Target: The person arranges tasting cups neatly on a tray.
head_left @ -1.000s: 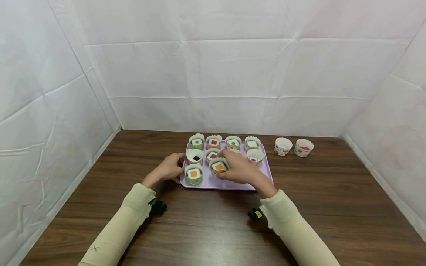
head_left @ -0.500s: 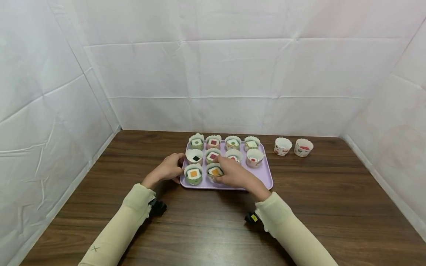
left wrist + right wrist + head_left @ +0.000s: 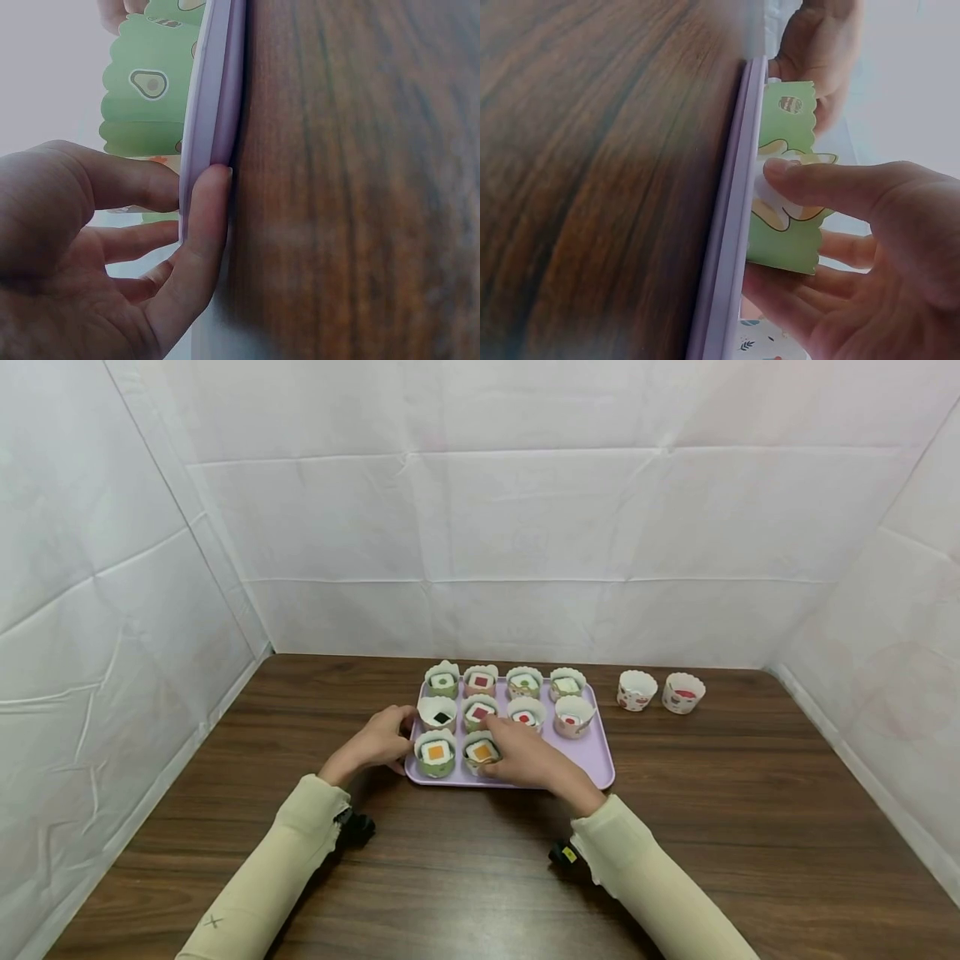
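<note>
A lilac tray (image 3: 592, 764) bears several scalloped paper baking cups in rows, each with a small piece inside, mostly white with a coloured middle. My left hand (image 3: 378, 739) grips the tray's left rim; in the left wrist view, one fingertip lies against the outer side and other fingers reach over the rim. With my right hand (image 3: 528, 756) I hold a green baking cup (image 3: 784, 251) in the front row, thumb on its printed side. Its white piece has an orange square. Left of it stands another green cup (image 3: 436, 767) with an orange-centred piece.
Two white printed baking cups (image 3: 637, 693) (image 3: 683, 695) stand on the brown wooden table (image 3: 450, 877) right of the tray. Something red shows in the farther right one. White sheeting (image 3: 525, 527) hangs behind and at both sides.
My right hand has moved left and down with the baking cup, setting it lower in the front row beside the other orange-centred one. The left hand has stayed at the tray's rim.
</note>
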Demonstrator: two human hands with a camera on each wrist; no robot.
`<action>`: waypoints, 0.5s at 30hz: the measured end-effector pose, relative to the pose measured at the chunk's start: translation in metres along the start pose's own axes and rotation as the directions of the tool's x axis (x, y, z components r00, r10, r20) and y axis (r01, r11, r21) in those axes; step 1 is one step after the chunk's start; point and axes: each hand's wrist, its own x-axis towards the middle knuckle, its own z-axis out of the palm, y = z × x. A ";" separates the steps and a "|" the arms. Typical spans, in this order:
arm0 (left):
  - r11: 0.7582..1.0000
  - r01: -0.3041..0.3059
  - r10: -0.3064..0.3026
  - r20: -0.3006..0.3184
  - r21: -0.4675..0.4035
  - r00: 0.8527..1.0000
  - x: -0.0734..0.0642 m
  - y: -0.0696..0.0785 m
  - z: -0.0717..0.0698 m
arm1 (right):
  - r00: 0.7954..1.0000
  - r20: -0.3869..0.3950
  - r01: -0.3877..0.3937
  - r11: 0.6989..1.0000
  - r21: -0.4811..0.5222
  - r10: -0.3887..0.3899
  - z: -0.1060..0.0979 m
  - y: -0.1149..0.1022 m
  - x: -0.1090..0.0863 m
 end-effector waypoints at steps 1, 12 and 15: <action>1.000 -0.001 0.001 -0.001 -0.001 1.000 0.000 0.000 0.000 | 1.000 -0.004 0.002 1.000 -0.001 -0.002 0.000 0.000 0.000; 1.000 -0.014 0.014 -0.001 0.004 1.000 0.000 0.000 0.000 | 0.999 0.005 -0.043 0.999 0.023 0.043 -0.001 -0.004 0.000; 1.000 -0.015 0.015 -0.001 0.001 1.000 0.000 -0.001 0.000 | 0.998 0.015 -0.058 0.998 0.033 0.058 -0.002 -0.004 0.000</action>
